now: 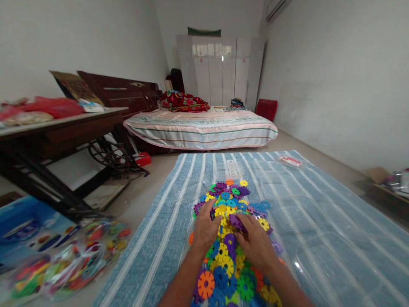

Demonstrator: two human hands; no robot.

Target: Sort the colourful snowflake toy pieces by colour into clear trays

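Note:
A pile of notched plastic snowflake discs [221,252] in yellow, blue, purple, green and orange lies on the striped cloth in front of me. My left hand [207,226] is at the pile's left side, its thumb and fingers closed around a dark purple disc that is mostly hidden. Between the thumb and fingers of my right hand [255,238] is a purple disc [235,221], just above the other pieces. Yellow discs show in the gap between both hands. Nearer to me, an orange disc [205,285] and a green disc [245,287] lie flat among blue ones.
Clear plastic sheeting [306,221] covers the right part of the blue striped cloth [153,226]. Bags of colourful pieces [79,264] are on the floor at left, beside a blue box [28,230]. A sewing-machine table [64,123] and a bed [204,128] stand beyond.

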